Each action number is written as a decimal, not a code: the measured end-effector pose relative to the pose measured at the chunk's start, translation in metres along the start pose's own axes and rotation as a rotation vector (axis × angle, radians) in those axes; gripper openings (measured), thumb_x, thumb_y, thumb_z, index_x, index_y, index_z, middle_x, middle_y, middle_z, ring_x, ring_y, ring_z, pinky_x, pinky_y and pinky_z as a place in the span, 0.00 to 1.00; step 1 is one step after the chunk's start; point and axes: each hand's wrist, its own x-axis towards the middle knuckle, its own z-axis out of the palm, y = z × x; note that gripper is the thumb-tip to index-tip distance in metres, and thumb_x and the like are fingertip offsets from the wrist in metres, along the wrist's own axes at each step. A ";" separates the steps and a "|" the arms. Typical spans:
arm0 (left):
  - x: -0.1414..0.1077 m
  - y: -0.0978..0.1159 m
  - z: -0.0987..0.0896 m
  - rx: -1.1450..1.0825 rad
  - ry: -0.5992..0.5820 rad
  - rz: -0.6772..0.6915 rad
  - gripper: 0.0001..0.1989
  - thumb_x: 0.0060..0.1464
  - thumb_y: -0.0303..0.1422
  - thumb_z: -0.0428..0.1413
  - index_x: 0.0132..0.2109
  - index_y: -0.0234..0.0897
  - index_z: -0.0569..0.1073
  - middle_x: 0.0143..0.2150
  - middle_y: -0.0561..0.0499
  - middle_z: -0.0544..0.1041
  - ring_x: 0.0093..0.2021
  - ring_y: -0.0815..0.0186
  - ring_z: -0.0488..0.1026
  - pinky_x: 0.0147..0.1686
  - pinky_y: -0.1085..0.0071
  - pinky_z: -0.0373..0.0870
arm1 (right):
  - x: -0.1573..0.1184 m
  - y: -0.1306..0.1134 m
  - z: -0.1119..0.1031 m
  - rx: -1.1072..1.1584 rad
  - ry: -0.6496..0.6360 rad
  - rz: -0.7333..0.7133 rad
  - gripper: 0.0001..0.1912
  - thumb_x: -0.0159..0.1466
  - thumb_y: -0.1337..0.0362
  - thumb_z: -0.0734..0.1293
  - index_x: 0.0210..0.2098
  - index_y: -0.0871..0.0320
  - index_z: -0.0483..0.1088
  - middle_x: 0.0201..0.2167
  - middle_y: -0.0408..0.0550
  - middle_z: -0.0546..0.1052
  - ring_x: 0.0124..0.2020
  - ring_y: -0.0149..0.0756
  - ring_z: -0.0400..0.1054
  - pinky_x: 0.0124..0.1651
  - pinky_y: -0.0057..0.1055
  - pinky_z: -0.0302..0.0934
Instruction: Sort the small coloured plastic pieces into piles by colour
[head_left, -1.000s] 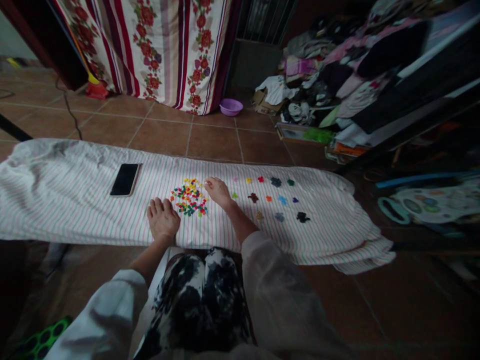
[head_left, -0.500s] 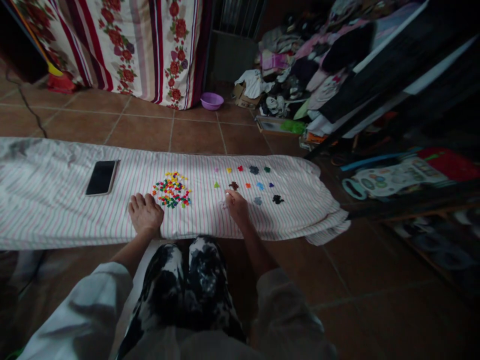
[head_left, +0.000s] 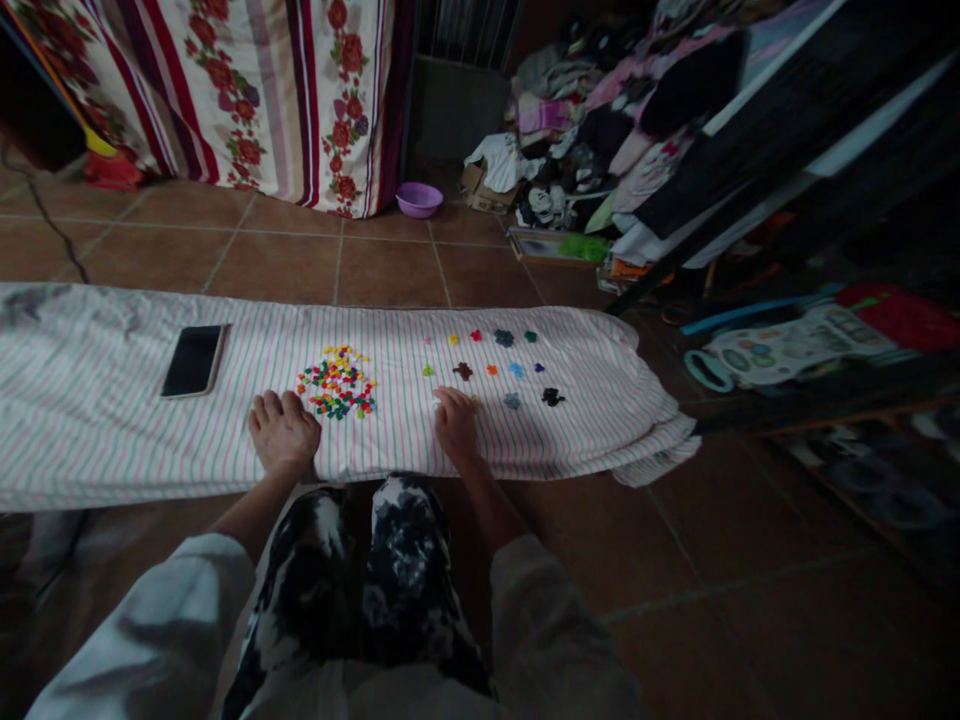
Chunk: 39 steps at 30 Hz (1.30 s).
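Observation:
My left hand [head_left: 285, 432] lies palm down on the striped cloth [head_left: 390, 335], its fingers stretched out. Just to its right is a mixed pile of small coloured pieces [head_left: 341, 385], too small to name. My right hand [head_left: 456, 420] is lowered to the cloth with fingers pinched together. A pale bit shows at its fingertips; whether it is held cannot be made out. Around this hand lie little single-colour groups, among them brown pieces [head_left: 463, 371], light green pieces [head_left: 428, 369], grey pieces [head_left: 511, 401] and black pieces [head_left: 553, 397].
A dark-screened phone [head_left: 194, 361] lies on the cloth at the left. Beyond on the tiled floor [head_left: 285, 262] stand a purple basin [head_left: 419, 200] and a heap of clothes [head_left: 585, 130]. A flowered curtain [head_left: 262, 100] hangs at the back.
My right hand has moved slightly left and toward me, over the spot where pale pieces showed. My left hand stays in place on the cloth. The view has shifted slightly.

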 end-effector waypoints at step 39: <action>0.001 0.003 -0.003 0.069 -0.004 0.010 0.18 0.57 0.32 0.45 0.52 0.31 0.69 0.58 0.33 0.67 0.65 0.46 0.57 0.59 0.49 0.56 | 0.001 -0.002 0.010 0.062 -0.165 -0.281 0.13 0.65 0.73 0.59 0.40 0.58 0.75 0.40 0.51 0.76 0.49 0.40 0.65 0.56 0.38 0.58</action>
